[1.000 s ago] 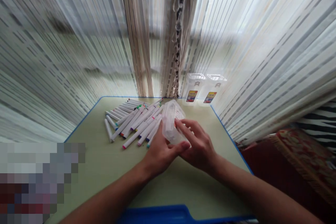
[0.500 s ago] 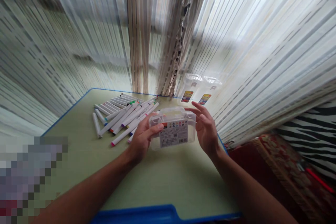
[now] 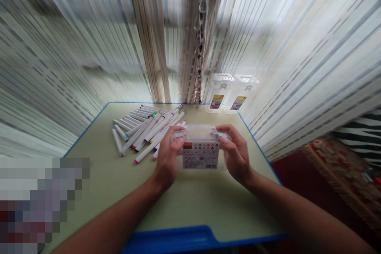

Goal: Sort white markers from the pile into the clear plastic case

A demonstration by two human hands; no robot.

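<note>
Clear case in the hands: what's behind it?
Beyond the case: tabletop, markers to the left, two clear boxes to the right. Its printed label hides whatever lies directly behind.

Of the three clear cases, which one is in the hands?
The nearest case, held at its ends by the left hand and the right hand; the other two stand untouched behind it.

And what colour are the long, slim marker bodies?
The long, slim marker bodies are white, showing best in the head view.

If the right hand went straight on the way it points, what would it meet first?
The right hand would likely meet the clear plastic case it grips; depth beyond is unclear.
</note>
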